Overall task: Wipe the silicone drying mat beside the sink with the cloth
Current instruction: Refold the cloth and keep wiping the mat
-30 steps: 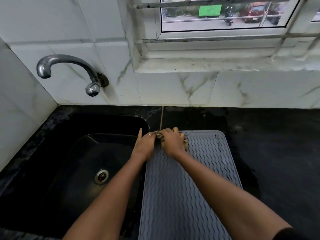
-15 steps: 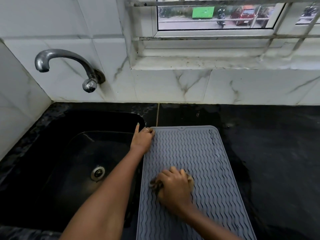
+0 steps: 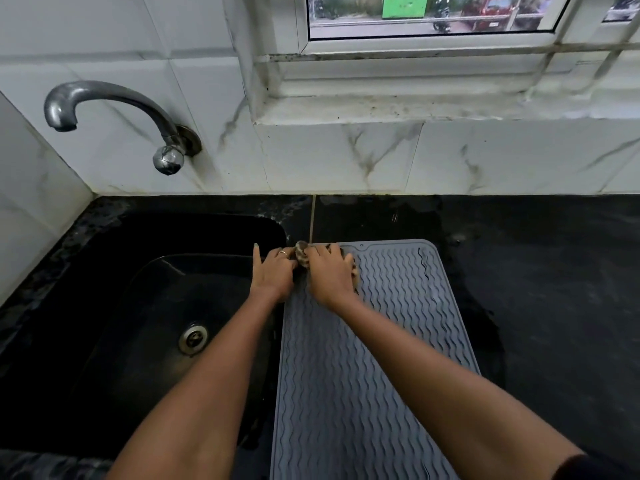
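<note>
- Right hand (image 3: 330, 275) grips the cloth (image 3: 302, 255) on the mat's (image 3: 363, 375) far left corner.
- Left hand (image 3: 273, 273) rests there, fingers relaxed.
- Black surface (image 3: 554, 289) carries the mat, right of the sink (image 3: 104, 306).
- Marbled tiles (image 3: 346, 157) rise behind the mat.

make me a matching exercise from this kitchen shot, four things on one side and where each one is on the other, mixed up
Things:
1. cloth
2. tap
3. left hand
4. drain

Places:
A. on the wall above the sink
B. at the mat's far left corner, under the right hand
C. in the sink bottom
D. at the mat's left edge, by the sink

Pairs: 1-B, 2-A, 3-D, 4-C
</note>
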`<control>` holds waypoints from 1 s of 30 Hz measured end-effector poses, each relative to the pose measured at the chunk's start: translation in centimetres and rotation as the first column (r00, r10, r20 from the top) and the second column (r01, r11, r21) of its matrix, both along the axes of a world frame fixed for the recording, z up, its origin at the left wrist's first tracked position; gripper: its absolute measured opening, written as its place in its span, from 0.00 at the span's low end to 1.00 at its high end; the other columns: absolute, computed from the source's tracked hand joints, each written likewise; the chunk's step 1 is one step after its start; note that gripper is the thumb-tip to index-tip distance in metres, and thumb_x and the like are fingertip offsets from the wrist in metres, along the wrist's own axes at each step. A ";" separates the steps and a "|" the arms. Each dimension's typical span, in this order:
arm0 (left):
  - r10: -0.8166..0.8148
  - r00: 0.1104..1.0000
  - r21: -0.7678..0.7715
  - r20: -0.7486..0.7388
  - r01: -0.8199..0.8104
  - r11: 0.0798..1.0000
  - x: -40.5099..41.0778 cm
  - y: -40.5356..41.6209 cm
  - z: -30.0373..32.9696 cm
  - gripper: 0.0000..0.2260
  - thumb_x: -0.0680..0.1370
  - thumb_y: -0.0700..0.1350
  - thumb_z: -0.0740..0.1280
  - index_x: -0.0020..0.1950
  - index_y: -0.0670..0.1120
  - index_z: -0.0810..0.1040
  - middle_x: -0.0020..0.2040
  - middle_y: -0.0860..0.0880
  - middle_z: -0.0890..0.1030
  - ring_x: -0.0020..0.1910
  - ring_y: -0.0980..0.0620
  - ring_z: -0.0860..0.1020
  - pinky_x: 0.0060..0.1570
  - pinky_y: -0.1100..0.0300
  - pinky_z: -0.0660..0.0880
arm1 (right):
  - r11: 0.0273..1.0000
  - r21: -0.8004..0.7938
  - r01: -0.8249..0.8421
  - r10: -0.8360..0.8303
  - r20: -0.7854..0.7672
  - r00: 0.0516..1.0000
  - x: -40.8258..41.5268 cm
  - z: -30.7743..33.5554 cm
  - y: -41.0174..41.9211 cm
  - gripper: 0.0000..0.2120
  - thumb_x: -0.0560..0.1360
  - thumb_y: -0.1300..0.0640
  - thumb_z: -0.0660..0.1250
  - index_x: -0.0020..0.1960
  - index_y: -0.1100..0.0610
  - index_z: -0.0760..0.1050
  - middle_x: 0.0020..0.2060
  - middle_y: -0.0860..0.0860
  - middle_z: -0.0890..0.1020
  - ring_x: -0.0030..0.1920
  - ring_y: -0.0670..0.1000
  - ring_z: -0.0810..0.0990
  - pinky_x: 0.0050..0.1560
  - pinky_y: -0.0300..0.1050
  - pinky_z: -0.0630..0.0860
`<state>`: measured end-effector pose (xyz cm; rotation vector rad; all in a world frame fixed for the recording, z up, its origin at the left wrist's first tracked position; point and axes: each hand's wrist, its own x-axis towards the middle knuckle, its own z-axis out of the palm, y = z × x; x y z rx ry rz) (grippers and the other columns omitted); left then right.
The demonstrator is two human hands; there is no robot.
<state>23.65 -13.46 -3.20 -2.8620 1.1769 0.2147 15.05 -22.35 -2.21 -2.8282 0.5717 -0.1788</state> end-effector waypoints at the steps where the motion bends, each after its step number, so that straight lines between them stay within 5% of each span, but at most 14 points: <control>1: -0.004 1.000 0.004 -0.007 0.004 1.000 -0.1 0.1 0.0 0.22 0.78 0.44 0.62 0.72 0.55 0.69 0.76 0.53 0.62 0.76 0.50 0.57 0.71 0.38 0.35 | 1.000 0.005 -0.014 0.014 0.008 1.000 -1.0 0.1 0.3 0.19 0.73 0.58 0.67 0.63 0.56 0.70 0.63 0.53 0.74 0.64 0.56 0.68 0.65 0.61 0.63; 4: -0.029 1.000 0.065 -0.011 0.029 0.997 0.0 0.3 0.5 0.30 0.77 0.44 0.64 0.77 0.57 0.57 0.77 0.54 0.59 0.77 0.48 0.54 0.70 0.38 0.33 | 0.995 0.083 -0.055 0.052 0.043 0.998 -5.6 -0.2 2.1 0.16 0.73 0.59 0.65 0.61 0.53 0.72 0.60 0.50 0.76 0.62 0.53 0.69 0.65 0.58 0.63; 7: -0.026 1.000 0.078 0.015 0.025 0.997 -0.2 0.4 0.7 0.32 0.77 0.40 0.63 0.77 0.57 0.55 0.77 0.54 0.58 0.77 0.48 0.54 0.71 0.38 0.33 | 0.985 0.112 -0.127 0.117 0.100 0.988 -11.3 -0.6 5.7 0.16 0.70 0.60 0.68 0.58 0.52 0.76 0.57 0.49 0.79 0.58 0.53 0.73 0.60 0.57 0.66; 10: -0.067 0.996 0.152 0.061 0.057 0.987 -0.7 0.2 0.6 0.32 0.78 0.41 0.61 0.78 0.53 0.50 0.79 0.52 0.54 0.77 0.47 0.53 0.71 0.38 0.33 | 0.971 0.133 -0.200 0.203 -0.011 0.979 -13.4 -0.2 7.1 0.13 0.70 0.59 0.68 0.54 0.53 0.78 0.52 0.50 0.81 0.54 0.54 0.74 0.56 0.56 0.69; 14: -0.099 0.993 0.239 0.069 0.080 0.968 -2.0 0.4 0.8 0.32 0.80 0.45 0.59 0.79 0.48 0.46 0.80 0.49 0.51 0.78 0.48 0.51 0.71 0.39 0.34 | 0.873 0.480 -0.084 0.113 -0.031 0.993 -9.2 2.9 3.5 0.10 0.73 0.62 0.64 0.49 0.50 0.79 0.47 0.49 0.83 0.48 0.49 0.79 0.53 0.51 0.78; 17: -0.091 0.995 0.162 0.035 0.084 0.983 -3.1 1.6 0.4 0.31 0.80 0.46 0.59 0.79 0.49 0.47 0.79 0.50 0.54 0.78 0.49 0.53 0.72 0.41 0.35 | 0.961 0.272 -0.039 0.029 0.042 0.999 -5.2 3.3 0.9 0.16 0.73 0.63 0.64 0.58 0.50 0.76 0.58 0.51 0.79 0.61 0.54 0.72 0.63 0.59 0.67; 19: -0.064 0.998 0.099 0.003 0.064 0.993 -3.9 2.6 -0.1 0.32 0.79 0.45 0.60 0.79 0.50 0.47 0.79 0.50 0.54 0.78 0.50 0.53 0.72 0.42 0.34 | 0.989 0.144 -0.031 0.046 -0.104 0.994 -4.3 2.3 0.2 0.22 0.74 0.62 0.63 0.67 0.50 0.69 0.67 0.53 0.70 0.68 0.58 0.64 0.65 0.63 0.62; 23: -0.069 0.998 0.100 -0.012 0.070 0.993 -5.0 4.0 -0.6 0.36 0.78 0.47 0.63 0.79 0.49 0.44 0.80 0.51 0.51 0.78 0.47 0.50 0.72 0.42 0.34 | 0.998 -0.054 -0.033 0.024 -0.155 0.988 -5.5 0.4 1.7 0.23 0.75 0.59 0.64 0.69 0.50 0.67 0.67 0.53 0.69 0.67 0.60 0.62 0.64 0.65 0.62; 30: -0.067 0.998 0.120 -0.022 0.069 0.990 -6.7 4.9 0.0 0.30 0.80 0.48 0.56 0.79 0.51 0.44 0.80 0.51 0.50 0.78 0.46 0.49 0.73 0.41 0.37 | 0.998 0.021 -0.061 0.063 -0.095 0.994 -13.7 0.3 6.9 0.22 0.73 0.63 0.65 0.65 0.51 0.71 0.64 0.51 0.71 0.63 0.57 0.66 0.61 0.61 0.64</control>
